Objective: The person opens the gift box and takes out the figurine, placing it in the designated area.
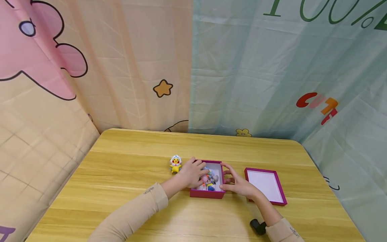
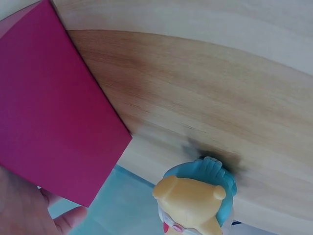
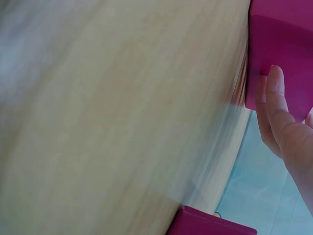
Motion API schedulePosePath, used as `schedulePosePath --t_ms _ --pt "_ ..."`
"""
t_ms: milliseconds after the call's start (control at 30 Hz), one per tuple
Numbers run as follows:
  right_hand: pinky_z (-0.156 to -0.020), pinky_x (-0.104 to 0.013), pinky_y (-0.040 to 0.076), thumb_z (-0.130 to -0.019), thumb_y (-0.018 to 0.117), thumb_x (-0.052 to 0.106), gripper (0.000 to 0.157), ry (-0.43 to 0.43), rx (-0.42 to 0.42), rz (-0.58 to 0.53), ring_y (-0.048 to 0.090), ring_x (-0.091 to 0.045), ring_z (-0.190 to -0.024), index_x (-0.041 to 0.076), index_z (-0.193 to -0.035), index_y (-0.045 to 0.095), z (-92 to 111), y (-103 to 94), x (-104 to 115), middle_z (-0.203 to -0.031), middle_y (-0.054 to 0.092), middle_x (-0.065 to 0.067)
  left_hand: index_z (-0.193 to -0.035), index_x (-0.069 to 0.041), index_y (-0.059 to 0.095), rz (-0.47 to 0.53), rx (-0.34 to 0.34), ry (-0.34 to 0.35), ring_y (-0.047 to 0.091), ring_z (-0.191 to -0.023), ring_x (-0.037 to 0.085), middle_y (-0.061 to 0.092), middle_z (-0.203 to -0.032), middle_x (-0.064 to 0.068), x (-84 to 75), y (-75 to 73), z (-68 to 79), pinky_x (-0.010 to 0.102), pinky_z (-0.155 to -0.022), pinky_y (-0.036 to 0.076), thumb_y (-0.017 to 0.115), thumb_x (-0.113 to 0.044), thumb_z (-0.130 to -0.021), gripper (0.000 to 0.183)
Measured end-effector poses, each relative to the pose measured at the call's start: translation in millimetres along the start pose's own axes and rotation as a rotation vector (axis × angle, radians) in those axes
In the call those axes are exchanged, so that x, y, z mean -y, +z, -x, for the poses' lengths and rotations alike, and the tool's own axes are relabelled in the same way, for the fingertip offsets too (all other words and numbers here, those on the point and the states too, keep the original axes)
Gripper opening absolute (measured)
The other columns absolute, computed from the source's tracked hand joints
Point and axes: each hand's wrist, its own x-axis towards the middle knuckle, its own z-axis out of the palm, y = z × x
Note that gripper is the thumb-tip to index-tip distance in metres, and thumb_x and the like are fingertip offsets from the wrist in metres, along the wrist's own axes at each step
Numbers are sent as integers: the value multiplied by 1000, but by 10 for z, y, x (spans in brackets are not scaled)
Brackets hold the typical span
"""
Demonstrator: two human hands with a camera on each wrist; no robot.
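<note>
A magenta open box (image 1: 207, 194) with a white inside holds several small toy figures (image 1: 210, 179), clustered together. My left hand (image 1: 193, 173) lies across the box's left rim, its spread fingers reaching over the toys. Whether those fingertips touch a figure is hard to see. Along the right wall, my right hand (image 1: 239, 184) has its fingers and thumb against the box. From the right wrist view, the right fingers (image 3: 276, 93) look fairly straight against the magenta side. A yellow toy figure with a white hood (image 1: 175, 164) stands just left of the box.
Right of the box, a magenta-rimmed lid (image 1: 266, 185) lies with its white inside up, partly behind the right forearm. A small black object (image 1: 258, 227) sits by the right sleeve near the front. Printed curtains (image 1: 242, 67) hang behind the wooden table (image 1: 130, 148).
</note>
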Motion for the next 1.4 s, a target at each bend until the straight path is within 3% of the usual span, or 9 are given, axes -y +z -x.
schedulePosePath --t_ms 233,467,900,1300,1400 --pt "-87 -46 44 -85 65 21 80 5 0 1 45 -35 -110 23 -145 12 3 1 8 -135 30 -23 -136 -37 39 6 -37 10 38 -123 13 40 -137 -6 3 19 6 33 -100 30 34 -57 -91 50" --pt "-86 -45 44 -85 64 20 80 4 -1 -4 46 -33 -109 22 -145 11 0 -7 1 -134 31 -23 -136 -32 42 82 -109 13 39 -121 16 43 -134 -3 19 39 32 34 -101 32 41 -57 -88 53" --pt "-84 -37 44 -84 66 20 81 -3 -3 -7 47 -31 -106 21 -145 12 -14 -2 -29 -134 31 -23 -129 -24 49 198 -379 -31 46 -105 17 51 -116 0 108 91 118 34 -89 36 48 -53 -86 52" --pt "-86 -38 43 -84 66 20 81 -2 -4 -4 47 -30 -106 21 -145 12 -16 -6 -34 -133 32 -23 -127 -22 51 250 -464 -132 48 -97 20 52 -109 2 296 189 259 35 -86 38 49 -51 -87 50" --pt "-87 -40 42 -84 66 20 81 -3 -3 -2 47 -30 -106 21 -145 12 -15 -6 -38 -133 32 -23 -127 -20 50 277 -459 -155 48 -97 22 51 -110 4 351 239 300 37 -86 38 52 -50 -85 51"
